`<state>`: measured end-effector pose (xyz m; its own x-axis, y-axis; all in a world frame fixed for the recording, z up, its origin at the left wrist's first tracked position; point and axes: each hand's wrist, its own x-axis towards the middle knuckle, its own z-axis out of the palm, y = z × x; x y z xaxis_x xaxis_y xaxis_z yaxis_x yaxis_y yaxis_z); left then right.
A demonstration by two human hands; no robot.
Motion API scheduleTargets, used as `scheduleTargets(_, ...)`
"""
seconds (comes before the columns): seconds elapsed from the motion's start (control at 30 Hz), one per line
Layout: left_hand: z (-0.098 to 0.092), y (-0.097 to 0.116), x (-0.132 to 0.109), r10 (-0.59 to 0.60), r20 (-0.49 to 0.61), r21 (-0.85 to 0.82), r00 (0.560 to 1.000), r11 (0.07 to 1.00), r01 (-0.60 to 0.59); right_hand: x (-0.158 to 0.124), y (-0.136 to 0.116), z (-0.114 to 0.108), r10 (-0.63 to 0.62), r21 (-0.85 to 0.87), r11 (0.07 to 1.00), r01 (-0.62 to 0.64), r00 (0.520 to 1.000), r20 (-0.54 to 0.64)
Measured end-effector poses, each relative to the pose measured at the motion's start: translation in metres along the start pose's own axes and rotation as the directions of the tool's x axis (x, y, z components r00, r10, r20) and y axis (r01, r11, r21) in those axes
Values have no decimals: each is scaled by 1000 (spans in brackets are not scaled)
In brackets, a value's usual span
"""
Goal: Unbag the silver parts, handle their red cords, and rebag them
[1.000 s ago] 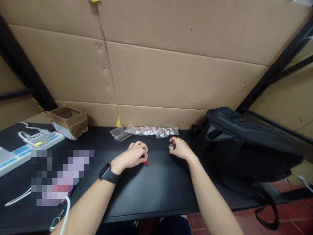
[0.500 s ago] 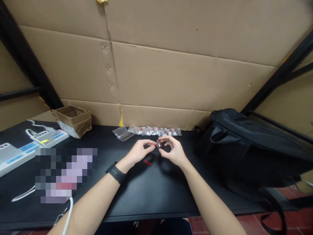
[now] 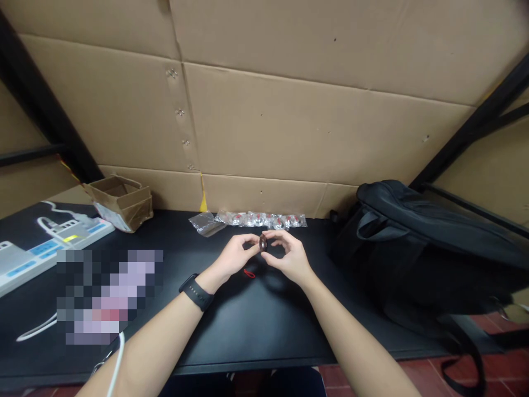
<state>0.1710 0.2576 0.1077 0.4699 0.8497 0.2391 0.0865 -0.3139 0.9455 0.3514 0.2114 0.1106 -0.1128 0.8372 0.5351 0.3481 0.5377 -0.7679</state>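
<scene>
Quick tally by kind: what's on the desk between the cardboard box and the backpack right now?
dark round piece, pinched between left hand and right hand: 1
red loop: 1
strip of clear packets: 1
loose clear bag: 1
Total: 4

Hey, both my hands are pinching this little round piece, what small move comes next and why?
Probably drop the left hand to the red loop: it lies loose on the desk just below, and the right hand also pinches the round piece.
</scene>
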Motion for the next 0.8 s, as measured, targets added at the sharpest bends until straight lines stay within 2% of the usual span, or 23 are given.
scheduleTargets(0.3,-4,-8,2,92,-9,155,996,984,-89,-2,4,2,24,43,999,-24,1000,-6)
scheduleTargets(0.47,-6,-8,0,87,-51,349,995,935,-64,-2,6,6,34,72,997,-33,999,-14)
scheduleTargets(0.53,-5,-8,-1,99,-64,380,993,923,-67,-3,8,7,49,86,995,-48,999,-17)
scheduleTargets(0.67,-4,-9,-1,121,-73,358,990,930,-87,-2,12,7,87,151,985,-84,996,-13)
scheduleTargets(0.8,-5,-6,1,103,-50,163,993,982,-93,0,13,4,98,164,982,-98,995,7)
